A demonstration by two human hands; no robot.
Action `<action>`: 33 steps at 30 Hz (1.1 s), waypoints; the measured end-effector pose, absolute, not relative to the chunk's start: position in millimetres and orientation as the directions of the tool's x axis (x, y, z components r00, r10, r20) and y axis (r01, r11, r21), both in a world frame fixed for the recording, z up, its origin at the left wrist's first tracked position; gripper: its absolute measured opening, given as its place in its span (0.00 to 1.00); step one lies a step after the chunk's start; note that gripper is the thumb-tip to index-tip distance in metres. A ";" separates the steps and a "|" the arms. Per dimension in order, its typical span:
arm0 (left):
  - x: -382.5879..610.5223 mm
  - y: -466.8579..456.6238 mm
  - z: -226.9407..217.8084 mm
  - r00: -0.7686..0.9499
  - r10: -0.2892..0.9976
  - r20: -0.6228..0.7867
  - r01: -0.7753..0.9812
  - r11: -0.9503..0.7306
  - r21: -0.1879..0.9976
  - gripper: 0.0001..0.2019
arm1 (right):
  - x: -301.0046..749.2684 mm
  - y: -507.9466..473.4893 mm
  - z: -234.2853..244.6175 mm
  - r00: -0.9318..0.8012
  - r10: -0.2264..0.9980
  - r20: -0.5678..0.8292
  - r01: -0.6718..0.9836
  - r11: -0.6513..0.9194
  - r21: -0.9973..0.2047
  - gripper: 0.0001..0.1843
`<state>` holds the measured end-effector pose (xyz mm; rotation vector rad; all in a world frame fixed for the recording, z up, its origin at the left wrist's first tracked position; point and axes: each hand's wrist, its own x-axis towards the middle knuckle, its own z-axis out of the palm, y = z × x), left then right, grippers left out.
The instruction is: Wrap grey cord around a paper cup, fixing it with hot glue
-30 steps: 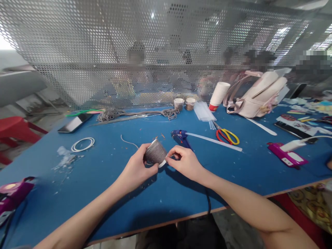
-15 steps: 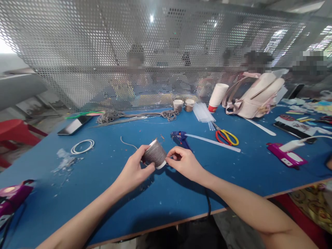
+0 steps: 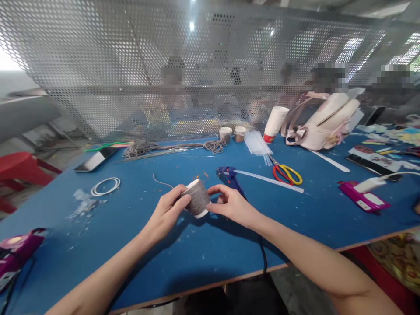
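Observation:
A paper cup (image 3: 198,199) wound with grey cord is tilted on its side above the blue table. My left hand (image 3: 169,214) grips it from the left, thumb lying across the wound cord. At the cup's right side, the thumb and forefinger of my right hand (image 3: 231,204) hold it near the white rim. A loose tail of cord (image 3: 161,180) trails on the table beyond my left fingers. Just behind my right hand lies a blue glue gun (image 3: 229,175) with a long clear glue stick (image 3: 269,180) in it.
Behind are cord bundles (image 3: 139,148), two wrapped cups (image 3: 225,133), a stack of paper cups (image 3: 276,122) and a backpack (image 3: 320,127). Scissors (image 3: 288,174) lie right of the glue gun. A white coil (image 3: 105,186) and phone (image 3: 95,159) lie left; purple power strips (image 3: 362,197) sit at both sides.
The cup has turned slightly in my hands. My left thumb has moved up onto the cord, and my right fingers have spread from a pinch to hold the cup's side.

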<state>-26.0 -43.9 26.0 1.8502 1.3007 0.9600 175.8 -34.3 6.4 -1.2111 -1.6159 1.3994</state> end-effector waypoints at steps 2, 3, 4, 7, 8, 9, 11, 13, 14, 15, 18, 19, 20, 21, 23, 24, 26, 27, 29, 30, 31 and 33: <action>-26.9 -42.7 26.3 0.232 0.952 0.201 0.449 -0.288 0.846 0.15 | 176.0 -34.4 5.2 -0.360 0.929 -0.088 0.203 -0.014 -0.979 0.17; -27.0 -42.1 26.7 0.235 0.949 0.211 0.443 -0.298 0.846 0.15 | 176.0 -34.5 4.7 -0.358 0.930 -0.084 0.195 -0.014 -0.981 0.17; -27.0 -41.4 27.3 0.239 0.946 0.219 0.439 -0.306 0.845 0.14 | 175.9 -34.6 4.3 -0.352 0.933 -0.078 0.189 -0.011 -0.982 0.17; -26.7 -39.2 28.9 0.241 0.939 0.244 0.442 -0.330 0.834 0.13 | 175.4 -34.4 4.0 -0.322 0.945 -0.055 0.188 0.007 -0.982 0.16; -26.6 -38.5 29.0 0.235 0.940 0.248 0.448 -0.331 0.830 0.13 | 175.2 -34.3 4.1 -0.310 0.949 -0.048 0.194 0.014 -0.981 0.16; -26.6 -37.7 28.9 0.227 0.943 0.244 0.454 -0.325 0.830 0.13 | 174.9 -34.1 4.4 -0.299 0.953 -0.044 0.202 0.018 -0.979 0.16; -26.4 -36.3 27.6 0.209 0.954 0.215 0.456 -0.290 0.841 0.14 | 174.3 -34.1 4.8 -0.276 0.960 -0.043 0.226 0.022 -0.974 0.17; -25.8 -35.4 25.8 0.188 0.969 0.157 0.433 -0.225 0.873 0.16 | 173.6 -34.5 5.0 -0.258 0.965 -0.036 0.253 0.032 -0.967 0.17; -25.3 -35.1 25.1 0.177 0.976 0.127 0.415 -0.191 0.890 0.17 | 173.3 -34.9 4.8 -0.253 0.967 -0.027 0.266 0.042 -0.963 0.17; -24.6 -35.0 24.7 0.165 0.981 0.098 0.396 -0.157 0.905 0.18 | 172.9 -35.3 4.5 -0.253 0.967 -0.018 0.279 0.055 -0.959 0.17; -22.1 -35.3 25.2 0.139 0.990 0.014 0.346 -0.062 0.936 0.17 | 172.6 -35.8 2.6 -0.268 0.963 0.020 0.315 0.107 -0.943 0.14; -21.4 -35.5 25.7 0.139 0.990 -0.017 0.329 -0.030 0.944 0.16 | 172.6 -35.6 1.9 -0.279 0.960 0.033 0.321 0.125 -0.939 0.13; -20.8 -35.6 26.1 0.142 0.989 -0.046 0.309 0.000 0.951 0.15 | 172.8 -35.3 1.4 -0.292 0.956 0.041 0.324 0.139 -0.936 0.12; -20.4 -35.7 26.4 0.144 0.987 -0.069 0.289 0.025 0.957 0.14 | 173.1 -34.8 1.0 -0.305 0.952 0.042 0.319 0.144 -0.937 0.10; -20.0 -35.7 27.0 0.141 0.985 -0.095 0.253 0.056 0.966 0.12 | 173.7 -33.7 1.0 -0.327 0.945 0.021 0.292 0.122 -0.949 0.08; -20.1 -35.6 27.3 0.133 0.986 -0.098 0.240 0.064 0.969 0.11 | 174.1 -33.1 1.3 -0.334 0.943 0.004 0.276 0.101 -0.956 0.07; -20.5 -35.4 28.4 0.119 0.988 -0.099 0.232 0.069 0.970 0.11 | 174.7 -32.3 2.1 -0.335 0.942 -0.019 0.251 0.069 -0.966 0.07; -20.7 -35.2 29.0 0.119 0.988 -0.098 0.239 0.067 0.969 0.11 | 174.8 -32.1 2.5 -0.332 0.943 -0.023 0.244 0.063 -0.968 0.08; -20.9 -35.2 29.4 0.131 0.989 -0.070 0.279 0.031 0.960 0.11 | 174.9 -31.6 3.0 -0.317 0.948 -0.020 0.242 0.061 -0.968 0.08; -20.8 -35.4 28.8 0.140 0.989 -0.050 0.314 0.003 0.949 0.11 | 174.9 -31.4 3.1 -0.310 0.950 -0.016 0.244 0.063 -0.968 0.08; -20.6 -35.8 27.6 0.151 0.988 -0.035 0.355 -0.021 0.934 0.12 | 174.9 -31.1 3.2 -0.306 0.952 -0.014 0.244 0.065 -0.968 0.08; -19.9 -37.0 23.5 0.166 0.986 -0.013 0.447 -0.064 0.892 0.16 | 175.5 -30.4 3.4 -0.301 0.954 -0.003 0.233 0.071 -0.970 0.08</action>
